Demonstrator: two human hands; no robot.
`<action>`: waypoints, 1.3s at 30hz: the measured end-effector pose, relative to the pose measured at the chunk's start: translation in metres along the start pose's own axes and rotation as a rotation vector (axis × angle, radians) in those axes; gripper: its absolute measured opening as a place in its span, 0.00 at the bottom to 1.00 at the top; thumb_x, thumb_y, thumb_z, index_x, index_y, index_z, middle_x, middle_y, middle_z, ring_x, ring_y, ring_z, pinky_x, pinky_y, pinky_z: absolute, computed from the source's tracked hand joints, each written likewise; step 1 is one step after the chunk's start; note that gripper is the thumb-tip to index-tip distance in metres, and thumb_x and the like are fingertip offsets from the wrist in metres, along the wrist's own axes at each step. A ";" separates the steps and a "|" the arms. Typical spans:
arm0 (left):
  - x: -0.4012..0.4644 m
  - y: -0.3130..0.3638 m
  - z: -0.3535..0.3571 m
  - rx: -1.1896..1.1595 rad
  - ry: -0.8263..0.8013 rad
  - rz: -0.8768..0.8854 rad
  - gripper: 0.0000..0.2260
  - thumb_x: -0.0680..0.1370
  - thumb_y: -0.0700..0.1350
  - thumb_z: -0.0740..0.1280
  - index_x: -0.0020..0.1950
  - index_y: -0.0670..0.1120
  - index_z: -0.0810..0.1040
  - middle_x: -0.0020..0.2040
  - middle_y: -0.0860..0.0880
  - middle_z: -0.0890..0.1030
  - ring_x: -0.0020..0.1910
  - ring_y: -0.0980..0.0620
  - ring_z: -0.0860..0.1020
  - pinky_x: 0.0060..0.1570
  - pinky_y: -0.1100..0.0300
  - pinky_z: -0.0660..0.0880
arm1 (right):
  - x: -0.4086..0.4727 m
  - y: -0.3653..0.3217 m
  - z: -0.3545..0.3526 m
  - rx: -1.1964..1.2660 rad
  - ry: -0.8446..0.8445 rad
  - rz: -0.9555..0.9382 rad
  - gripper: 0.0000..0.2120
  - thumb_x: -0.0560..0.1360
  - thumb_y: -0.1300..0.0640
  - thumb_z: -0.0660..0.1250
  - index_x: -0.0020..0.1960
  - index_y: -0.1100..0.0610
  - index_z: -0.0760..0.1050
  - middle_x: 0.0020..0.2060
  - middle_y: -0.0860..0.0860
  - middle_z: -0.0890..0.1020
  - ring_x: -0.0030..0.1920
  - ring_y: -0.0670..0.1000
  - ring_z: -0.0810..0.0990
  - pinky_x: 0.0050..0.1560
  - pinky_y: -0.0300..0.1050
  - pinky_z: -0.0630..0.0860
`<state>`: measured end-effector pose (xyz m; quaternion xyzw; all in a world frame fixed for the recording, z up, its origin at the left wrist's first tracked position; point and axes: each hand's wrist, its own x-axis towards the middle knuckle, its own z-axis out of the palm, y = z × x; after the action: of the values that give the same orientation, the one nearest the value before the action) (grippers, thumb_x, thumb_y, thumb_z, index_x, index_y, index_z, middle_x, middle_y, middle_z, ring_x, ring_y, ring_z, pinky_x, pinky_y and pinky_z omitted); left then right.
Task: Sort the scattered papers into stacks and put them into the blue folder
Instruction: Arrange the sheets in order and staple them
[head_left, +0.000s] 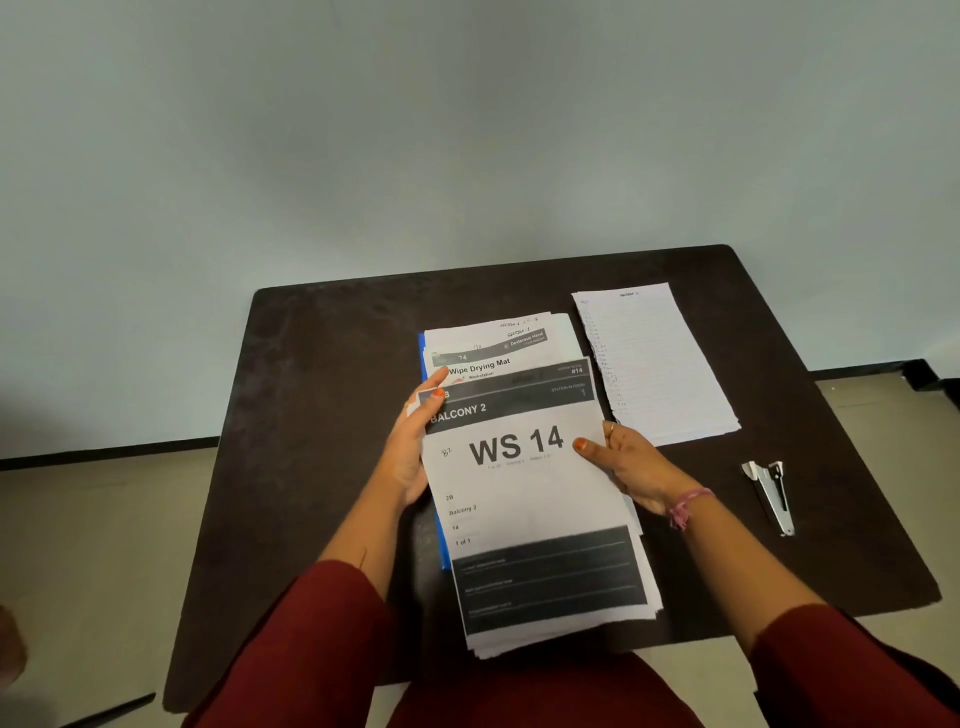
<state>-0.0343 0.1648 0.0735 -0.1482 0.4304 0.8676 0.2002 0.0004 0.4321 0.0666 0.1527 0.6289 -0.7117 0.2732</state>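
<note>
Left hand (413, 441) and right hand (621, 467) pinch the printed stack (524, 499) by its side edges above the blue folder (434, 525); lined sheets (657, 364) and a stapler (771, 496) lie toward the counter's (311, 415) right edge.

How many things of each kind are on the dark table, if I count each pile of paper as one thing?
Paper piles: 3: the WS 14 stack held by the left hand and right hand, the printed pile behind it, the lined pile
Blue folder: 1, only its edge shows
Stapler: 1
Total: 5
</note>
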 end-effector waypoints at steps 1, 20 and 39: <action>0.000 -0.001 0.000 -0.008 0.006 -0.002 0.15 0.76 0.46 0.65 0.62 0.48 0.76 0.57 0.42 0.82 0.50 0.46 0.82 0.51 0.50 0.79 | 0.001 0.001 0.001 -0.015 -0.001 -0.001 0.10 0.78 0.59 0.64 0.59 0.53 0.75 0.55 0.51 0.83 0.56 0.52 0.82 0.55 0.50 0.80; 0.013 -0.033 -0.009 0.155 0.154 -0.076 0.04 0.79 0.44 0.65 0.52 0.45 0.75 0.51 0.42 0.83 0.44 0.47 0.83 0.45 0.52 0.82 | -0.016 0.043 -0.004 -0.120 0.156 -0.042 0.15 0.79 0.60 0.63 0.65 0.54 0.72 0.58 0.51 0.81 0.57 0.52 0.81 0.60 0.52 0.77; 0.023 -0.042 -0.013 0.183 0.290 -0.074 0.09 0.79 0.47 0.66 0.58 0.48 0.74 0.50 0.44 0.84 0.43 0.46 0.84 0.44 0.50 0.81 | -0.015 0.055 0.000 0.016 0.218 0.016 0.16 0.79 0.60 0.61 0.67 0.52 0.69 0.59 0.50 0.81 0.57 0.50 0.81 0.56 0.45 0.79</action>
<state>-0.0335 0.1824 0.0269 -0.2685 0.5263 0.7863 0.1806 0.0442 0.4318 0.0298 0.2365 0.6480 -0.6936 0.2074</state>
